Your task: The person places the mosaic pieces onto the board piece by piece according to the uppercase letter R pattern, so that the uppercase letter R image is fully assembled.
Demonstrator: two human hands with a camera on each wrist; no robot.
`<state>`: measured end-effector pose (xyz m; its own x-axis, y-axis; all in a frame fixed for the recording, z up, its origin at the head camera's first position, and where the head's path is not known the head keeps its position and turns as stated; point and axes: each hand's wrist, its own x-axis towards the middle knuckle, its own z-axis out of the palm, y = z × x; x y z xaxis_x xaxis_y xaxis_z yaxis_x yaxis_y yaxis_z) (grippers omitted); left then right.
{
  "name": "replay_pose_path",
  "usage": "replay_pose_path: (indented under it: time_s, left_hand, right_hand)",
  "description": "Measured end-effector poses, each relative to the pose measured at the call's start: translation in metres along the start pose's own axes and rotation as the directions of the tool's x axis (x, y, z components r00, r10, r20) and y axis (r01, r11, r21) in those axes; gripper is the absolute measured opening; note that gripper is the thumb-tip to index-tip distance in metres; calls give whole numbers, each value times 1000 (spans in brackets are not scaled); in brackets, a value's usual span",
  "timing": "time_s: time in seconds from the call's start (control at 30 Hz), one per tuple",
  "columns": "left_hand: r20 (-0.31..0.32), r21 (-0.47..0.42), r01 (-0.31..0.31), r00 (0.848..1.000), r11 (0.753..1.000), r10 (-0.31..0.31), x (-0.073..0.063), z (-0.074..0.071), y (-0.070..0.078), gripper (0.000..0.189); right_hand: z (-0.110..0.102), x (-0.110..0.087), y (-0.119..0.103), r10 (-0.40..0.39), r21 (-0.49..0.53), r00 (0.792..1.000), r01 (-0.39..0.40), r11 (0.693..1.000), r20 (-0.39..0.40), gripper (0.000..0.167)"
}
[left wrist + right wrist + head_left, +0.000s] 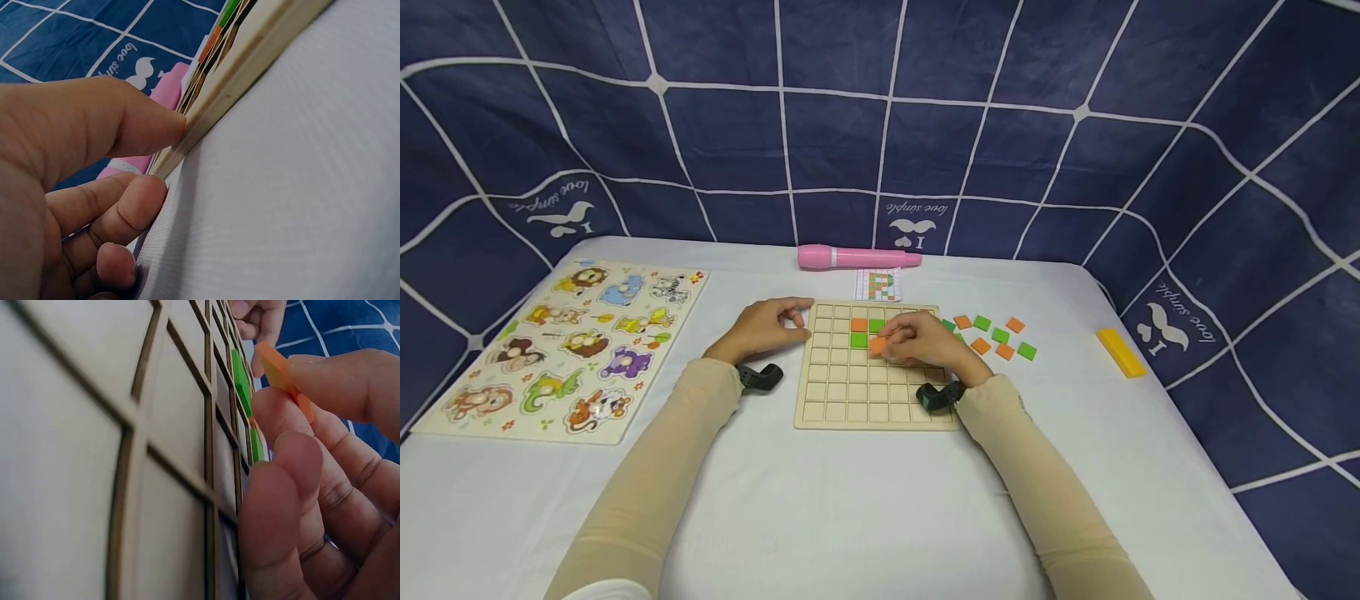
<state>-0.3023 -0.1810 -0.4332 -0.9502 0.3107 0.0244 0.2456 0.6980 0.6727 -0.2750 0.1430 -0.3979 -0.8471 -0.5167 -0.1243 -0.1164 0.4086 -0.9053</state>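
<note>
My right hand (925, 340) pinches an orange square tile (275, 372) between thumb and fingertips, tilted close over the wooden grid board (838, 392). Set in the board's upper part are another orange tile (859, 325), a green tile (877, 324) and a second green tile (858, 340). At the board's far left corner rests my left hand (766, 327). Its thumb (156, 128) touches the side edge, and the other fingers bend loosely beside it. My right hand hides part of the board's right side.
Several loose green and orange tiles (981, 346) lie right of the board. Behind it are a pattern card (891, 285) and a pink pen-like stick (872, 258). An animal puzzle board (625, 408) lies at left, a yellow block (1122, 353) at right.
</note>
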Motion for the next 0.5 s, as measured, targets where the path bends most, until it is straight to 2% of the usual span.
replay_pose_path:
  time_s: [0.2,0.5]
  left_hand:
    - [4,-1,-3,1000,1000,3,0,0,0,66]
    - [5,-1,-3,1000,1000,3,0,0,-1,66]
  right_hand:
    - [8,5,-4,-22,-28,999,23,999,45,25]
    - [16,11,-15,19,-149,998,-10,989,60,25]
